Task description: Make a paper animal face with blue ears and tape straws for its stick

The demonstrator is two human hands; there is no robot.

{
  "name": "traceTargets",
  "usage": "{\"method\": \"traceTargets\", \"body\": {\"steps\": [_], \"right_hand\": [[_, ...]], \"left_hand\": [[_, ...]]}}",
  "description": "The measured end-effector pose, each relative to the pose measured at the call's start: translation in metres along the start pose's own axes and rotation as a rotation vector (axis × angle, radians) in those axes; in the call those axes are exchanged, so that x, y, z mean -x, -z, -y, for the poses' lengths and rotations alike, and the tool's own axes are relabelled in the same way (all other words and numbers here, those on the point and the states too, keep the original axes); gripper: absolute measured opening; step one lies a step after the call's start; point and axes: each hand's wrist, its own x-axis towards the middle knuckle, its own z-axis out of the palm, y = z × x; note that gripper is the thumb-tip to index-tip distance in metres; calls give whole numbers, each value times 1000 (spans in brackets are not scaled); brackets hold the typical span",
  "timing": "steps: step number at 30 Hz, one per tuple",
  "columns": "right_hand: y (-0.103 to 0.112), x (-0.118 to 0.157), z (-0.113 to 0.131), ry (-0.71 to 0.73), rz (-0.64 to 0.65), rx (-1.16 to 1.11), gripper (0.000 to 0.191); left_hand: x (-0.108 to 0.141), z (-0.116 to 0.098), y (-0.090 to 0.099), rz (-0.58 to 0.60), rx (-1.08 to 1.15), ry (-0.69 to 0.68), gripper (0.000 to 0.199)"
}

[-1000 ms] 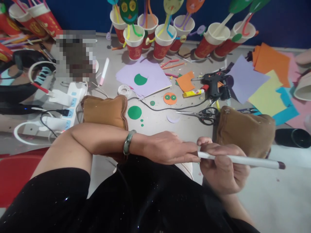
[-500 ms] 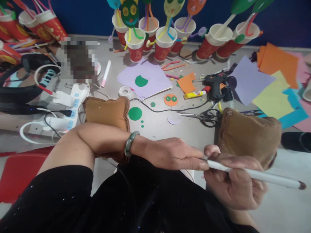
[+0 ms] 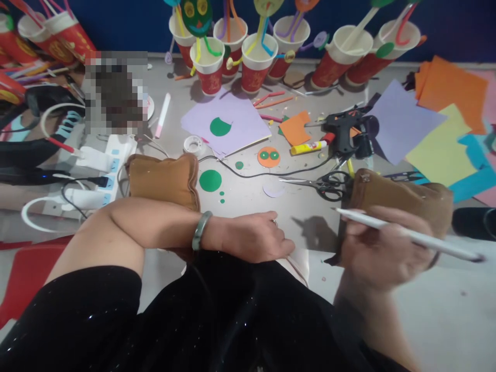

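In the head view my right hand (image 3: 387, 253) grips a white marker pen (image 3: 437, 240), its thin tip pointing left towards the table and its dark end out to the right. The hand is slightly blurred, in front of a brown cushion (image 3: 403, 201). My left hand (image 3: 256, 237) is close to my body at the table's near edge, fingers curled under; whatever may be inside them is hidden. Beyond it lie a pale purple paper circle (image 3: 274, 190), a green circle (image 3: 210, 181) and an orange disc with two green dots (image 3: 268, 157).
Scissors (image 3: 329, 184), a glue stick (image 3: 310, 147) and a black glue gun (image 3: 344, 129) lie at centre right. Coloured paper (image 3: 442, 150) is spread at right. Red paper cups (image 3: 253, 72) line the back. A power strip (image 3: 112, 165) and another brown cushion (image 3: 163, 178) are at left.
My hands have come apart: the left has drawn back leftward and its fingers have curled. The right has moved up and slightly right with the marker pen, whose tip has come into view.
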Motion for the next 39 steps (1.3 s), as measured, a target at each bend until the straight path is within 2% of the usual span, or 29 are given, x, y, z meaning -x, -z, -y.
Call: {"method": "traceTargets", "body": {"steps": [3, 7, 14, 20, 23, 26, 31, 39], "right_hand": [[-17, 3, -7, 144, -16, 98, 9], [-33, -2, -10, 355, 100, 329, 9], [-45, -5, -25, 422, 150, 433, 6], [-47, -3, -38, 380, 147, 433, 9], [-50, -1, -41, 333, 188, 396, 12], [-51, 0, -41, 315, 230, 395, 13], [-53, -1, -38, 325, 254, 381, 11], [-53, 3, -40, 254, 279, 403, 13]], "left_hand": [[3, -7, 4, 1, -234, 126, 25], [6, -15, 1, 65, -460, 281, 25], [14, -14, -9, 75, -392, 332, 31], [15, -5, -8, 91, -323, 299, 35], [14, -4, -7, 115, -273, 296, 36], [12, -5, -7, 140, -233, 317, 36], [12, -6, -11, 98, -198, 328, 36], [13, -7, -7, 142, -203, 331, 37]]}}
